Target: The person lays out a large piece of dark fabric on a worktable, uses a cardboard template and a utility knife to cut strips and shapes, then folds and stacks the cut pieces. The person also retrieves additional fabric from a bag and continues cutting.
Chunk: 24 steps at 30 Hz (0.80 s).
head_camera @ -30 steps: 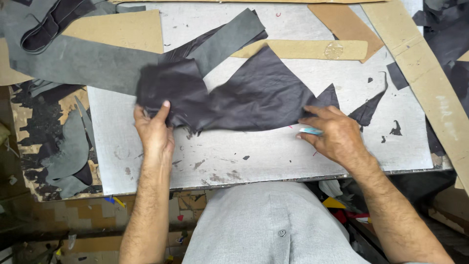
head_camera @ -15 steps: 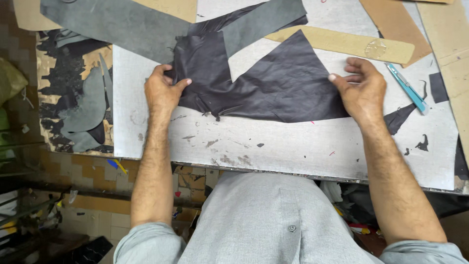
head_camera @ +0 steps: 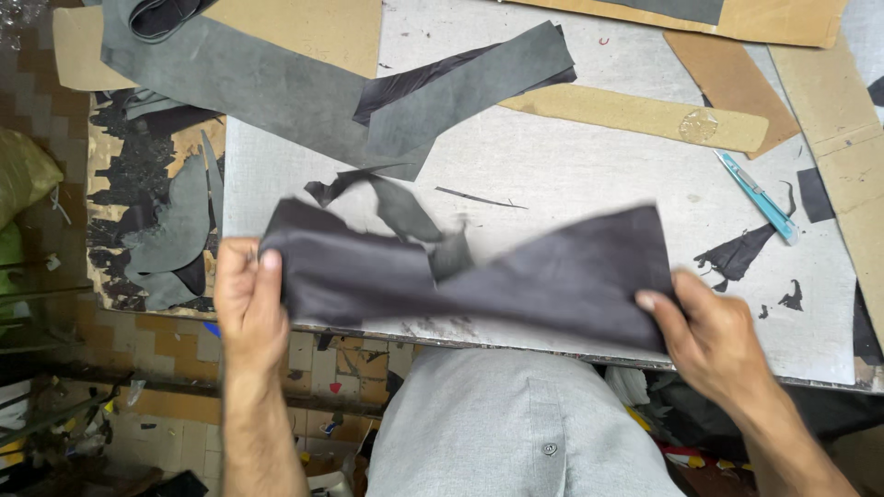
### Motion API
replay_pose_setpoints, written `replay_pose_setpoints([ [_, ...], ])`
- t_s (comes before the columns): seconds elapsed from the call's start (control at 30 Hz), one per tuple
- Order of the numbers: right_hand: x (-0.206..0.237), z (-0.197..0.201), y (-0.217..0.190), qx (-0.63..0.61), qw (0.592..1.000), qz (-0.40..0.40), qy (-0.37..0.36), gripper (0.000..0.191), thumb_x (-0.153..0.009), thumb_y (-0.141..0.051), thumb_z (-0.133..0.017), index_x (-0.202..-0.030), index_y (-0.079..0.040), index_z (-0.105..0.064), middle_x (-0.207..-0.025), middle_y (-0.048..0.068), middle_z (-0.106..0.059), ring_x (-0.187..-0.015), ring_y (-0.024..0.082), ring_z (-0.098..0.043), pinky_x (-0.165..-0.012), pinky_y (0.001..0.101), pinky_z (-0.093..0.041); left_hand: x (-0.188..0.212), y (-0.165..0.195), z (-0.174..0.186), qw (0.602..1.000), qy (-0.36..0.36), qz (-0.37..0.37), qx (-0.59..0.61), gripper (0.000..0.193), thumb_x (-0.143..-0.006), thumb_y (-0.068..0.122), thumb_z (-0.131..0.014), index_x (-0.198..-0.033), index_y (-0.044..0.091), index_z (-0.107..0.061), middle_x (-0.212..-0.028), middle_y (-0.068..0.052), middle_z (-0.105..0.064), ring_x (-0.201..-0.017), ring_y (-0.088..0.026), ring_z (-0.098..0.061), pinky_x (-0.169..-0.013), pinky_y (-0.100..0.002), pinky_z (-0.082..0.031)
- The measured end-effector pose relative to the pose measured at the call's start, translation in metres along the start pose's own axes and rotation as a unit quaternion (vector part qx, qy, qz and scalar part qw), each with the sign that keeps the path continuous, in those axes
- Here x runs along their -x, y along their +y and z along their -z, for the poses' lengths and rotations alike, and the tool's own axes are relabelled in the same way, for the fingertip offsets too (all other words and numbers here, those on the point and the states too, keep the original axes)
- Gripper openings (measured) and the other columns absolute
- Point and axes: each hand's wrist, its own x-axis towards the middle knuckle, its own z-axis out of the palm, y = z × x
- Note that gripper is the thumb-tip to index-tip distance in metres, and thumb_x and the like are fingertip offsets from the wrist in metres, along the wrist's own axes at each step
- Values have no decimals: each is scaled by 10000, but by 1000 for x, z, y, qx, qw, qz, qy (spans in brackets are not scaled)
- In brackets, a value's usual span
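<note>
I hold a dark grey piece of leather (head_camera: 552,276) stretched between both hands over the near edge of the metal-topped table (head_camera: 571,166). My left hand (head_camera: 247,299) pinches its left end with the thumb on top. My right hand (head_camera: 714,336) grips the lower right corner. The piece is blurred with motion and lifted off the table. A few small dark offcuts (head_camera: 396,207) lie just beyond it.
A blue utility knife (head_camera: 757,196) lies at the right. Long grey leather strips (head_camera: 460,87) and tan cardboard patterns (head_camera: 635,115) cover the far side. Small dark scraps (head_camera: 737,253) sit near my right hand. More scraps lie on a board (head_camera: 157,212) at the left.
The leather piece was lying flat under both hands; now it is picked up and pulled toward me over the table edge. The knife stays on the table.
</note>
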Motion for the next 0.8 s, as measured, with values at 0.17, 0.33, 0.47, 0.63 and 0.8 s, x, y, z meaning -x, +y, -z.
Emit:
replay_pose_setpoints([
  [0.17,23,8,18,39,998,17,45,161,-946,-168,-696,-906,-21,-642,-663,72,-655,-532,125,-611,-453,295,-494,0,-18,-2,964,-83,30,-250,59,-1105,67,-536,-1070,39,-497,-737,-73,-579,-590,-77,-485,-497,-244,-356],
  [0.33,-37,-36,42,249,941,150,175,192,-1027,22,-763,-1215,-14,-741,-899,150,-706,-774,281,-676,-675,436,-540,-43,-95,-31,942,-31,-111,-315,90,-1140,45,-573,-1170,1,-501,-850,-129,-584,-720,-170,-543,-606,-324,-439],
  [0.47,-42,-87,33,258,945,182,79,666,-1044,-439,-620,-1479,49,-493,-1504,265,-504,-1433,405,-468,-1182,515,-412,-60,-112,-47,915,-23,-168,-366,135,-1049,14,-638,-1123,-3,-527,-1104,-188,-625,-960,-292,-673,-790,-401,-561],
  [0.63,-37,-95,38,319,933,133,-101,1173,-789,-799,-454,-1581,23,-183,-1654,259,-144,-1535,381,-116,-1232,532,-135,-66,-107,-44,894,-55,-122,-428,117,-1001,-54,-613,-1092,-2,-560,-1110,-174,-623,-1023,-314,-680,-878,-400,-576],
  [0.8,-62,-85,24,397,914,-19,-79,1341,-750,-866,-527,-1588,69,-55,-1665,289,-15,-1565,397,-1,-1253,550,-43,-72,-111,-35,912,-47,-141,-383,153,-972,-91,-641,-1046,24,-573,-1145,-121,-621,-1094,-252,-670,-940,-383,-592],
])
